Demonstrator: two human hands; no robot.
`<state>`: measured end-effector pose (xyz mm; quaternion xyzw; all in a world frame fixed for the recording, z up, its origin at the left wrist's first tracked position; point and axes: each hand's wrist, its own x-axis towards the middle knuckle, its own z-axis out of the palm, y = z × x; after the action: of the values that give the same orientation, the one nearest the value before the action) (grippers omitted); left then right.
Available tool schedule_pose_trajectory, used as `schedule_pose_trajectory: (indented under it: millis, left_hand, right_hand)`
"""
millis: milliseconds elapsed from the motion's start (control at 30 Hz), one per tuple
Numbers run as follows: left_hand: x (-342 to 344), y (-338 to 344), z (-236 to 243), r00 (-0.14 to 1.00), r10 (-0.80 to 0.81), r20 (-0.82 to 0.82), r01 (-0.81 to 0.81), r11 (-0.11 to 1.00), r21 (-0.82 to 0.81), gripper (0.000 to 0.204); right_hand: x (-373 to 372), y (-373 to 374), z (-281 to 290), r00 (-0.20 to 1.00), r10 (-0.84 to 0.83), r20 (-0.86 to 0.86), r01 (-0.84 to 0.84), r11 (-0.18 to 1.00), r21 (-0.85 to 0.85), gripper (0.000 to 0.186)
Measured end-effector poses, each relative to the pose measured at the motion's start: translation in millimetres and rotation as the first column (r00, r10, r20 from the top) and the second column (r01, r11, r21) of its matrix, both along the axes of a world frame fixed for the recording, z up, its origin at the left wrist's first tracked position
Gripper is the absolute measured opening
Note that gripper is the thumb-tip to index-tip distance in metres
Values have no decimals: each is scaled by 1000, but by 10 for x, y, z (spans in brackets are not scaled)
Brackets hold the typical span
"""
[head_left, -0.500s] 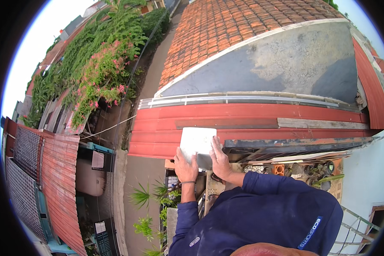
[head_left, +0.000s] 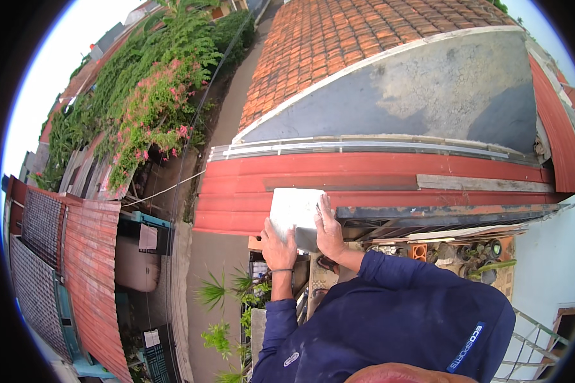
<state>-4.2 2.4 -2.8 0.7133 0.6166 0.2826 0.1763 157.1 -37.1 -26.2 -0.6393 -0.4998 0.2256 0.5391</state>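
A white block [head_left: 292, 205] with a flat, bright top and a grey near face stands between my two hands. My left hand [head_left: 278, 247] is on its near left corner, fingers along the left side and thumb on the near part of the top. A dark band circles the left wrist. My right hand [head_left: 329, 230] is closed against the right edge, its fingers pointing away from me and its thumb near the top. Pale dust shows on the fingers. What supports the block from below is hidden.
Beyond the block lies a red metal roof [head_left: 364, 166], with a dark metal beam [head_left: 441, 214] at its right. Below are an alley [head_left: 217, 274], green plants [head_left: 214, 293] and several pots and bricks [head_left: 418, 251]. A pale blue wall [head_left: 549, 255] rises on the right.
My right hand has slid a little farther away along the block's right edge. My left hand stays at the left corner; the block barely shifts in the picture.
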Motion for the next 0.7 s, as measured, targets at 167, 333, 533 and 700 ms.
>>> schedule_pose_trajectory:
  millis: [167,333,533,700]
  left_hand:
    - [1,9,-30,1000,-4,-10,4,1000,-1,82]
    - [51,-22,44,1000,-5,24,6,1000,-19,80]
    - [81,1,42,999,9,38,-11,998,54,80]
    - [86,-50,32,999,41,35,-40,999,-32,78]
  right_hand:
    - [-32,-183,-16,998,57,20,-57,998,11,60]
    - [160,107,73,999,-26,-19,25,998,-64,63]
    - [48,-65,14,998,48,39,-46,996,-70,64]
    - [45,-89,82,999,14,48,-10,997,-81,63]
